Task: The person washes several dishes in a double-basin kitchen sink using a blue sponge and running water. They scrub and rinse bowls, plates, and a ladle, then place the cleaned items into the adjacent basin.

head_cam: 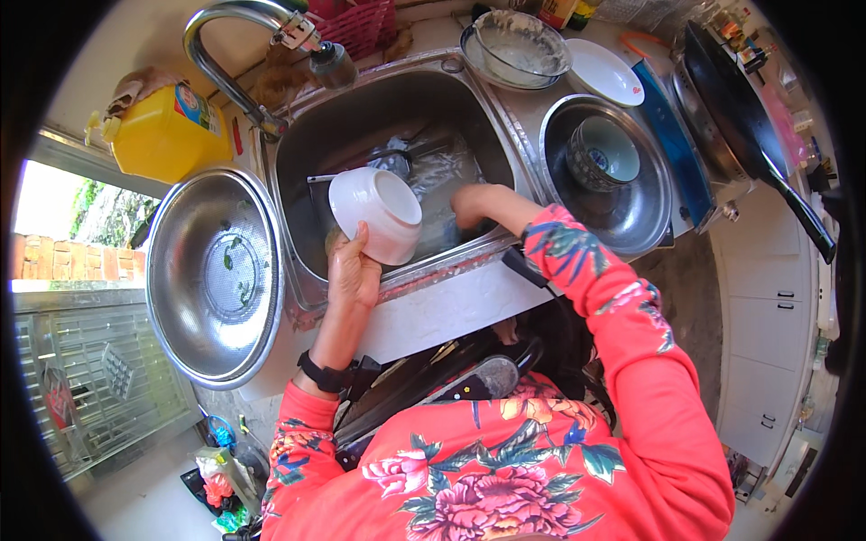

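My left hand [355, 267] grips a white bowl [375, 213] by its rim over the near left part of a stainless steel sink [325, 115]. The bowl is tilted, with its foot ring facing up and to the right. My right hand [471, 205] is low in the sink at its near right side, fingers bent downward and mostly hidden; whether it holds anything does not show. Water and a clear, shiny item lie on the sink floor between and beyond the hands. The chrome faucet [233, 88] arches over the sink's far left corner.
A steel colander [230, 270] with green scraps stands left, below a yellow jug [169, 138]. Right of the sink, a steel basin [629, 216] holds patterned bowls [602, 154]. Behind are a dough-smeared glass bowl [524, 47] and a white plate [602, 71]; a black wok [731, 101] stands far right.
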Demonstrator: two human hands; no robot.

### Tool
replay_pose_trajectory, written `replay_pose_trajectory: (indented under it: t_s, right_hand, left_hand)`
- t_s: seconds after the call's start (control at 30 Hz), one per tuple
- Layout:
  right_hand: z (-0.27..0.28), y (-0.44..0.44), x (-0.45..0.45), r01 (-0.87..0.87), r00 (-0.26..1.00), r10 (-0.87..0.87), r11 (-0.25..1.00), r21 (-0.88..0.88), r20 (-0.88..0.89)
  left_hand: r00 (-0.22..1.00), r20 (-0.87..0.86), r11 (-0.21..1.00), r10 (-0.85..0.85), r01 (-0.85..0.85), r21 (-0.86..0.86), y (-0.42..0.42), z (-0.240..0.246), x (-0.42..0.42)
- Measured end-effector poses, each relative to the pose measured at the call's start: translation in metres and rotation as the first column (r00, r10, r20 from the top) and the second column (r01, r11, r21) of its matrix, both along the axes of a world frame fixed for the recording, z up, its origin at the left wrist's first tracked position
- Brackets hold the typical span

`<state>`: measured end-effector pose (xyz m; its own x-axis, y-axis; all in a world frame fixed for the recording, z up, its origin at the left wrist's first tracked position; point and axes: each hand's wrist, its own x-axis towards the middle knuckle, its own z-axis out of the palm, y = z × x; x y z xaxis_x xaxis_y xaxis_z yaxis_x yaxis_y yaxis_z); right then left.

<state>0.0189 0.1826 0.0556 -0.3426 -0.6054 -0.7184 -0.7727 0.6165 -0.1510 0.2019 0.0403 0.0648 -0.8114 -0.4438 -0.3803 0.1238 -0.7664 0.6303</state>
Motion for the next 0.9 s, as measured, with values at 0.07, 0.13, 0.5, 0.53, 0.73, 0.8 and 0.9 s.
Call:
replay_pose_trajectory:
  t_s: [0.07,0.13,0.5,0.53,0.73,0.8,0.9]
  right_hand:
    - [0.019,0.001,0.007,0.085,0.99,-0.102,0.983,-0.16,-0.099]
    - [0.037,0.002,0.025,0.205,0.946,-0.309,0.806,-0.555,-0.099]
    - [0.057,-0.053,0.074,-0.006,0.931,-0.365,0.003,-1.0,-0.006]
    - [0.054,-0.061,0.066,-0.008,0.915,-0.403,-0.08,-0.997,0.025]
    - [0.029,-0.061,-0.013,0.915,0.402,-0.419,0.143,-0.378,0.814]
    - [0.015,-0.046,-0.021,0.977,0.097,-0.404,0.215,-0.008,0.91]
    - [-0.003,-0.029,-0.012,0.989,-0.036,-0.296,0.127,0.077,0.955]
  left_hand:
    - [1.0,0.014,1.0,0.001,-0.002,0.013,0.002,-0.001,0.0]
    - [1.0,0.024,1.0,-0.013,0.013,0.007,0.004,-0.001,-0.001]
    - [0.993,0.01,0.964,-0.118,0.117,-0.238,0.021,0.01,0.0]
    - [0.991,0.0,0.963,-0.135,0.131,-0.235,0.022,0.011,0.0]
    - [0.975,-0.003,0.943,-0.222,0.214,-0.254,0.024,0.013,0.005]
    - [0.966,-0.026,0.938,-0.256,0.242,-0.248,0.022,0.013,0.006]
    - [0.96,-0.064,0.937,-0.273,0.251,-0.242,0.022,0.013,0.009]
